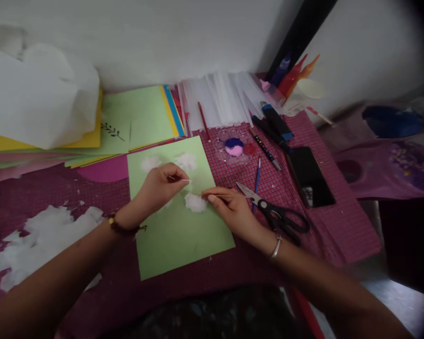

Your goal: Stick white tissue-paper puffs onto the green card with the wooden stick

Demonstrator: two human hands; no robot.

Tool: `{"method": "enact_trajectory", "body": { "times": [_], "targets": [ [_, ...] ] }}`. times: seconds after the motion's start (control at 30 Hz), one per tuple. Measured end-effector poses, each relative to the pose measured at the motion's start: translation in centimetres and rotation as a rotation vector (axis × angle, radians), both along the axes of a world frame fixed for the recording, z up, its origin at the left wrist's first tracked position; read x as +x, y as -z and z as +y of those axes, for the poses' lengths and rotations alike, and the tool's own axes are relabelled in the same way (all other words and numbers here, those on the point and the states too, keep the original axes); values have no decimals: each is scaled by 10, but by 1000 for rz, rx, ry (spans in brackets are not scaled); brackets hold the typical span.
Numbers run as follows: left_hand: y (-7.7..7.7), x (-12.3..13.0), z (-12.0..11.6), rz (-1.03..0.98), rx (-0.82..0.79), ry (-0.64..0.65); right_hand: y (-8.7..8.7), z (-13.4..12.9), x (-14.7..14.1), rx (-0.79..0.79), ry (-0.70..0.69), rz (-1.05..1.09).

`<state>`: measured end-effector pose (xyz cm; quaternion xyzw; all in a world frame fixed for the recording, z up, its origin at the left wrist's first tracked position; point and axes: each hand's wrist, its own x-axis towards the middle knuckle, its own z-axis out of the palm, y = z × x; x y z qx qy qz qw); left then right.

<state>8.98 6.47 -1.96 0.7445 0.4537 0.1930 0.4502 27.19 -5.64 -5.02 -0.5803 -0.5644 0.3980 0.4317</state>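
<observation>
A light green sheet of paper point(183, 245) lies in front of me, with several fluffy white tufts on it. One white tuft point(195, 202) is at the fingertips of my right hand point(235, 209). That hand is closed around a thin stick point(219, 195), most of which the fingers hide. Over the middle of the sheet, my left hand point(164, 183) pinches a small, thin white piece point(185, 180), too small to name surely. Two further tufts, a left one point(150, 163) and a right one point(186, 161), sit near the sheet's far edge.
Black-handled scissors point(282, 216), a blue brush point(257, 175) and a black phone point(311, 176) lie right. Beyond the sheet are a paint palette point(234, 147) and clear plastic strips point(219, 96). Torn white material point(53, 235) lies left; coloured paper point(144, 113) is stacked behind.
</observation>
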Motion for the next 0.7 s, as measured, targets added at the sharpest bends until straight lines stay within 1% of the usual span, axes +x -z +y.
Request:
{"method": "enact_trajectory", "body": {
  "times": [0.07,0.1,0.2,0.3,0.4,0.47,0.53,0.7],
  "targets": [
    [4,-1,3,34,78,18,0,-1,1,30,-16,-55],
    [5,-2,4,51,89,25,-1,-1,2,54,-29,-73],
    [6,-2,3,102,44,63,-2,-2,7,147,-89,-90],
    [6,-1,-1,129,34,107,-3,-3,12,217,-193,-140],
    [8,0,-4,144,90,180,-7,-5,14,278,-306,-232],
    [9,0,-5,151,134,237,-11,-7,14,273,-385,-296],
    [11,1,-5,156,156,268,-15,-9,13,234,-461,-360],
    [13,2,-1,180,111,264,-18,-15,6,202,-557,-442]
  ]
}}
